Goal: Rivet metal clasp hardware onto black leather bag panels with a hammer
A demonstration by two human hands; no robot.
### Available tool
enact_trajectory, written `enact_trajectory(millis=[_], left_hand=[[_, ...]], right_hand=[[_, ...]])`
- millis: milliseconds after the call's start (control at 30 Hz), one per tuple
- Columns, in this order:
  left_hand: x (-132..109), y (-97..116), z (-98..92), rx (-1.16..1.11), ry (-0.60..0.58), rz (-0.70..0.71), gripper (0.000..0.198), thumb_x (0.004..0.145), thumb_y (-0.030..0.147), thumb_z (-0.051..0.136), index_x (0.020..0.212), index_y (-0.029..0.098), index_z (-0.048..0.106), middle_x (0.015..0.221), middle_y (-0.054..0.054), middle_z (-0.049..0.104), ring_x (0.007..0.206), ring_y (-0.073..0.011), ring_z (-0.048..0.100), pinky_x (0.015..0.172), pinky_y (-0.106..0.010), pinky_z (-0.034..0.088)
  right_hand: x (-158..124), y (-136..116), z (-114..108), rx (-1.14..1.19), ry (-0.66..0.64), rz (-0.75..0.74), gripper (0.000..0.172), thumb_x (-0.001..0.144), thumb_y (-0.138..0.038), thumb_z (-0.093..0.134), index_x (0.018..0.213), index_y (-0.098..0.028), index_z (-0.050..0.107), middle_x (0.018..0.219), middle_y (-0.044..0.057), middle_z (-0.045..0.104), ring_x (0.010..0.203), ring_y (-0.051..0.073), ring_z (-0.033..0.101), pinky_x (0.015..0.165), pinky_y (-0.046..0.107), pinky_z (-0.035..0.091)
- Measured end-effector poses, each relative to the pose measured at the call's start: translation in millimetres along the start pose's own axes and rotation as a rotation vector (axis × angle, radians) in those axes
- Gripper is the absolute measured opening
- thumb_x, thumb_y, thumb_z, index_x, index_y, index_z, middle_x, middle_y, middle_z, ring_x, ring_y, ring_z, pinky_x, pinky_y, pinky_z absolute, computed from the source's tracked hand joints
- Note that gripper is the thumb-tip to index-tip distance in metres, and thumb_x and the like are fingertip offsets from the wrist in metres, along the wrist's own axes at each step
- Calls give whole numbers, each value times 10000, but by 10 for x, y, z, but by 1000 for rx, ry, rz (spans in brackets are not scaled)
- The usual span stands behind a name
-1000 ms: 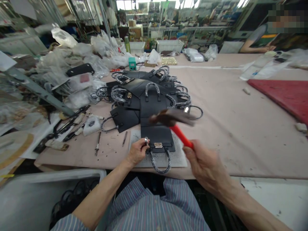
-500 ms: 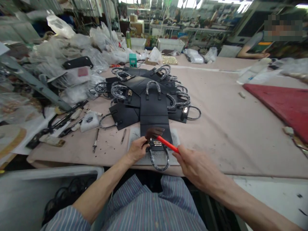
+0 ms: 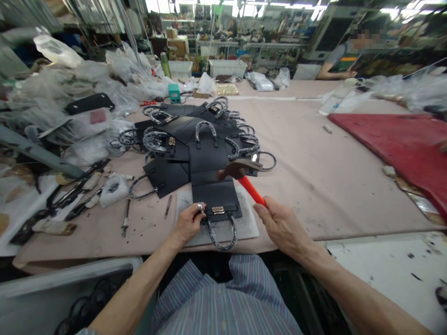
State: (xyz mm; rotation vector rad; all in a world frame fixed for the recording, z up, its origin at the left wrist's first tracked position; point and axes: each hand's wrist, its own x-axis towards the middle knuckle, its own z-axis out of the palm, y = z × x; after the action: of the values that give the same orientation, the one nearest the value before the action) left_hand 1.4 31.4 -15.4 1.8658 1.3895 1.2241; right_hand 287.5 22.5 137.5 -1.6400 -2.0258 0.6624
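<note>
A flat black bag piece [image 3: 215, 195] with a gold clasp [image 3: 218, 210] and a wrapped handle lies on a grey pad [image 3: 248, 224] at the table's near edge. My left hand [image 3: 188, 223] pinches a small metal punch [image 3: 200, 208] upright at the piece's lower left corner. My right hand [image 3: 279, 226] grips the red handle of a hammer [image 3: 240, 174], whose head is raised above the piece.
Several more black bag pieces with wrapped handles [image 3: 195, 139] are piled behind. Small tools [image 3: 125, 218] and scissors lie to the left among plastic bags. A red mat [image 3: 394, 144] covers the right side. A person sits at the far right. A grey bin [image 3: 66, 288] stands below left.
The hammer swung down onto the punch half a second ago and is now raised again. My left hand stays on the punch. The camera view shifted slightly to the right.
</note>
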Motion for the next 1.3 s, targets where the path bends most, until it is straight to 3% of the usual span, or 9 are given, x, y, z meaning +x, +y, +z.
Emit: enact_trajectory(millis=[167,267,400,500,633,767,867,1100,1300], left_hand=[[0,20,-6,14,6,26,136,890,194,604,997,196,687,1097,-94,767,1045,-237,737,966,-386,592],[-11,20,2,29,11,44,140,900,211,609,1024,190,671,1104,-106,759,1038,-235,737,967,-386,590],[-12,34,-8,43,9,44,138,917,231,611,1040,188,656,1136,-117,748,1057,-236,731,986,-395,580],[-2,56,-30,50,-14,35,131,905,243,638,1020,184,662,1152,-121,746,1076,-243,725,1005,-412,567],[16,78,-10,-37,-20,-91,146,851,298,712,941,184,694,1112,-111,759,1073,-258,721,1013,-432,555],[124,55,-71,-433,328,-412,288,887,470,662,896,182,652,952,-90,763,949,-247,743,930,-456,589],[204,-33,-349,-581,486,-538,351,843,524,688,867,183,605,885,-61,740,860,-218,735,828,-397,608],[55,-312,-1227,379,180,-738,326,826,501,596,734,192,637,722,-57,691,772,-246,682,730,-317,544],[100,-312,-1319,985,-193,-780,374,885,516,503,786,191,657,864,-175,733,909,-371,695,766,-406,499]], right_hand=[[48,901,172,-58,-82,474,360,1001,-438,302,792,-226,504,624,9,565,492,154,512,516,282,414],[-6,1247,300,-200,-29,552,280,971,-364,406,943,-164,599,878,147,676,742,252,650,689,386,504],[-12,1158,566,-327,113,189,375,954,-305,493,1286,-154,578,1348,204,584,1204,340,563,1006,488,439],[94,897,868,-279,100,-118,413,961,-306,526,1356,-190,561,1385,148,581,1239,313,532,1058,479,416],[201,732,1213,-206,124,-165,327,948,-279,561,1255,-207,649,1332,146,595,1206,314,525,1031,493,429],[199,807,1319,-136,164,-152,300,952,-263,561,1220,-210,684,1323,147,583,1212,307,515,1032,493,433],[198,861,1309,-112,152,-163,305,959,-266,541,1223,-211,683,1323,153,575,1213,319,511,1024,511,436],[144,838,1275,-90,163,-230,326,937,-306,583,1247,-218,632,1249,128,618,1153,323,524,1056,546,377],[126,859,1305,-91,173,-217,288,916,-341,614,1188,-248,639,1200,100,650,1165,321,537,1134,599,256]])
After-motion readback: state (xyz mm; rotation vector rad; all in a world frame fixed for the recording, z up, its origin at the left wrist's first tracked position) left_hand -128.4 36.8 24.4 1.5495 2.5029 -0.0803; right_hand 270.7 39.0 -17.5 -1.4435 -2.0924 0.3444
